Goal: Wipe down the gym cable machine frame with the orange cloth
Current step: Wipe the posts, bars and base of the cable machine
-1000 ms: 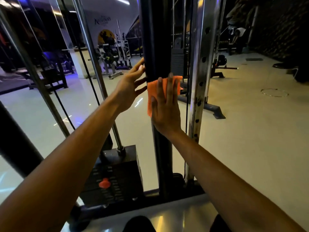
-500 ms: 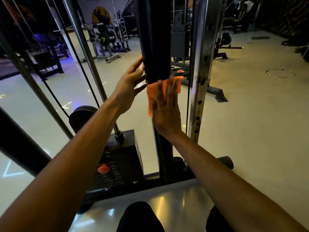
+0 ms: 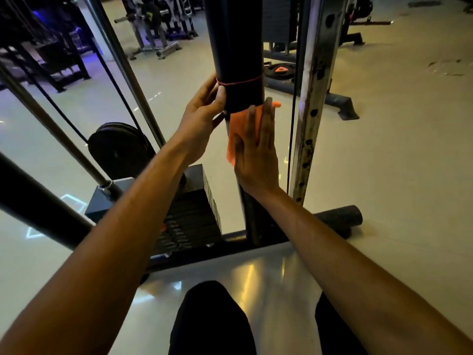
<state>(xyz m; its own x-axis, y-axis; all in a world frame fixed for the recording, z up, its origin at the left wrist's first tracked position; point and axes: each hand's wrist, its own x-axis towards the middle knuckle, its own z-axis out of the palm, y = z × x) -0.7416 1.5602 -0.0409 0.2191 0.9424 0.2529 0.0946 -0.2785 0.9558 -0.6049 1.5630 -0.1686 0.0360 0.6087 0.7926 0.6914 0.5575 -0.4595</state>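
Observation:
A black upright post of the cable machine frame stands in front of me, wrapped in a dark sleeve tied with a thin red cord. My right hand presses the orange cloth flat against the post just below the sleeve's lower edge, fingers straight and pointing up. My left hand rests on the left side of the post, its fingers against the sleeve near the cord.
A perforated steel upright stands right of the post with a thin cable beside it. The weight stack sits low on the left, behind slanted chrome guide rods. A black base bar lies on the pale floor. My knees show at the bottom.
Both hands and the cloth have moved down the post, and my view has tilted downward. The red-tied lower end of the sleeve has come into view above the cloth.

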